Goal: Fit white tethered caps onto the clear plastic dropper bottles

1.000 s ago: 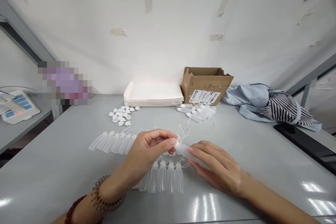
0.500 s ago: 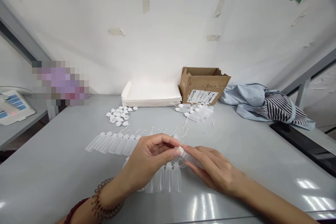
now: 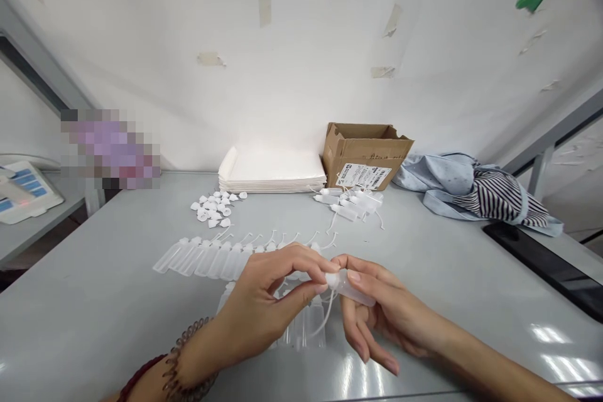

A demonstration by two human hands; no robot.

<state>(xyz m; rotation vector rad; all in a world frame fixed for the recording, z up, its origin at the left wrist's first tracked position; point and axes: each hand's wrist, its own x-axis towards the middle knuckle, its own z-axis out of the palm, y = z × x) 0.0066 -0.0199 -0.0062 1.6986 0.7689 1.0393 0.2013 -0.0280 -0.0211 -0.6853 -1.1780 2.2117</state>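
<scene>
A small translucent squeeze bottle lies tilted between my hands. My right hand is closed on its body between thumb and forefinger, with the lower fingers spread loosely. Thumb and fingertips of my left hand pinch the white cap at the bottle's neck. From the neck a thin white strap curves downward. Under and behind my left hand lie two rows of similar bottles: a far row with thin straps sticking out, and a nearer row partly hidden by the hand.
Loose white caps lie in a heap at the back left. Beside the cardboard box is a pile of bottles. White padded envelopes are stacked at the wall. Cloth and a black phone lie right.
The bottle and both hands have shifted slightly toward me and right. My right hand has turned, its lower fingers now opened below the bottle, and the strap now shows hanging down.
</scene>
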